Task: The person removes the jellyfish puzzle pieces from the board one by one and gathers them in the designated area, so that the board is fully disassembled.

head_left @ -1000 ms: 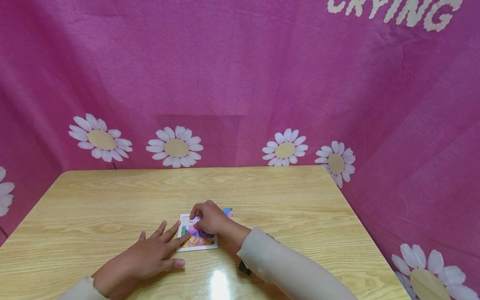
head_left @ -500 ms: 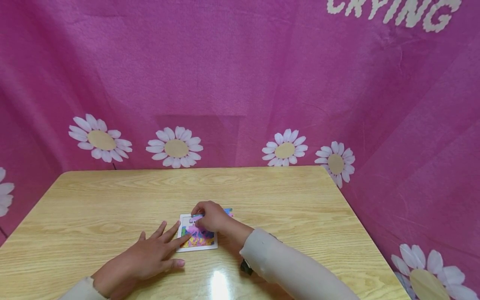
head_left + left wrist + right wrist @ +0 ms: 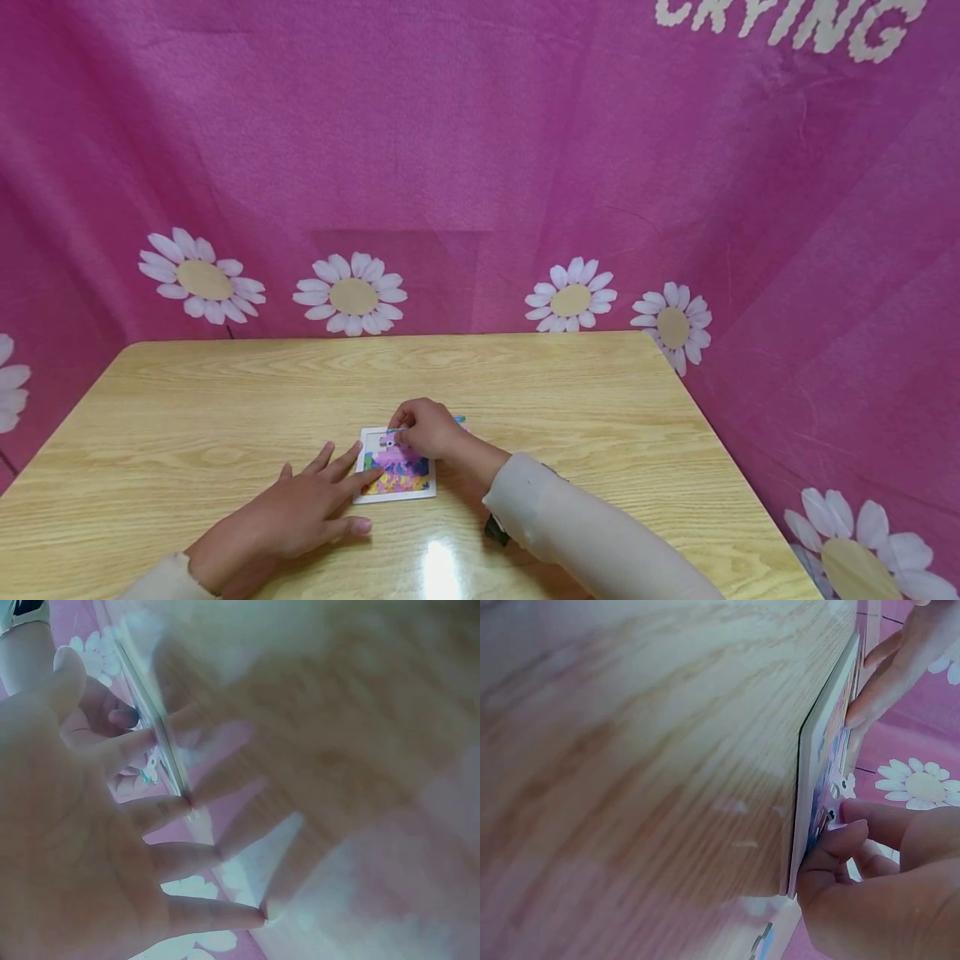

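Note:
A small jigsaw puzzle of pink, blue and yellow pieces lies in a white-rimmed tray (image 3: 397, 497) on the table. My left hand (image 3: 296, 512) is spread flat at its left, with fingertips resting on the tray's left side and the picture. My right hand (image 3: 429, 429) reaches over the upper right of the tray. Between its thumb and fingers it pinches a pink puzzle piece (image 3: 835, 818), low against the puzzle's surface. Bare white backing shows at the picture's upper left. Fingers hide part of the held piece.
Beyond the tray's upper right corner lies a loose blue and pink piece (image 3: 460, 419), partly behind the right hand. The wood-grain table (image 3: 562, 400) reaches back to a pink curtain (image 3: 450, 167) with daisies. A dark object (image 3: 496, 531) shows beneath the right sleeve.
My right hand has shifted slightly right along the tray's upper part, still pinching the piece. More of the pink picture shows. My left hand has stayed in place.

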A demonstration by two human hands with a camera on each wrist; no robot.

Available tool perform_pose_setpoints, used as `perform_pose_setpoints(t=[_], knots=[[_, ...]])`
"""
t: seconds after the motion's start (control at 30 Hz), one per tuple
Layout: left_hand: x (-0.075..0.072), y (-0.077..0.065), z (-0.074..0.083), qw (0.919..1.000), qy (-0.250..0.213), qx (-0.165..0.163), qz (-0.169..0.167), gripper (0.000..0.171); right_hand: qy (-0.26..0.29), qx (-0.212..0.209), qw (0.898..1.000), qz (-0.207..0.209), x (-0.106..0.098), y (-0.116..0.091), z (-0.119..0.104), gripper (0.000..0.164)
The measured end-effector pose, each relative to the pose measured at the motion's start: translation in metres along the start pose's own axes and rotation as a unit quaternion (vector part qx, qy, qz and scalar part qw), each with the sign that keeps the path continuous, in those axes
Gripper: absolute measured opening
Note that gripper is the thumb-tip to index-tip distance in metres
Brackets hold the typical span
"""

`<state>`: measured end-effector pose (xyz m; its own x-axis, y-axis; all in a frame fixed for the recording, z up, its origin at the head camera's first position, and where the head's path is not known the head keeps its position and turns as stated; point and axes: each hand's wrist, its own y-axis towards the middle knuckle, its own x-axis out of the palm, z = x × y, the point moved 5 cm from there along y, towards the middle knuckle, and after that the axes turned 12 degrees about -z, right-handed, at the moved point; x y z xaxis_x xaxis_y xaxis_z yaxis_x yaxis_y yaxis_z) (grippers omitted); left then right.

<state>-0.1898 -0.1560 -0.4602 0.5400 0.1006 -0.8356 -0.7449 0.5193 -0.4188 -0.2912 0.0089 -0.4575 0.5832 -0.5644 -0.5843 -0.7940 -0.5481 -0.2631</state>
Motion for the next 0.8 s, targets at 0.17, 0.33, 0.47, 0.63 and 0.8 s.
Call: perform_pose_setpoints(t=[0.17, 0.33, 0.47, 0.63, 0.8], knots=[[-0.0022, 0.0009, 0.0011, 1.0000, 0.002, -0.007, 0.001, 0.075, 0.012, -0.001, 1.000, -0.001, -0.0001, 0.0000, 0.0009, 0.010], [-0.0044, 0.0009, 0.0042, 1.0000, -0.001, -0.006, -0.003, 0.077, 0.028, 0.003, 1.000, 0.000, -0.0003, 0.0001, 0.0020, 0.009], [-0.0049, 0.0005, 0.0050, 1.0000, 0.000, -0.004, -0.002, 0.077, 0.040, 0.009, 0.999, 0.000, -0.0008, 0.0006, 0.0031, 0.009], [-0.0037, 0.0011, 0.0044, 1.0000, 0.001, -0.003, 0.000, 0.077, 0.044, 0.007, 0.999, 0.003, -0.0027, 0.0020, 0.0051, 0.010], [-0.0033, 0.0011, 0.0042, 1.0000, 0.001, -0.005, 0.002, 0.077, 0.026, 0.001, 1.000, 0.003, -0.0080, -0.0002, 0.0051, 0.009]])
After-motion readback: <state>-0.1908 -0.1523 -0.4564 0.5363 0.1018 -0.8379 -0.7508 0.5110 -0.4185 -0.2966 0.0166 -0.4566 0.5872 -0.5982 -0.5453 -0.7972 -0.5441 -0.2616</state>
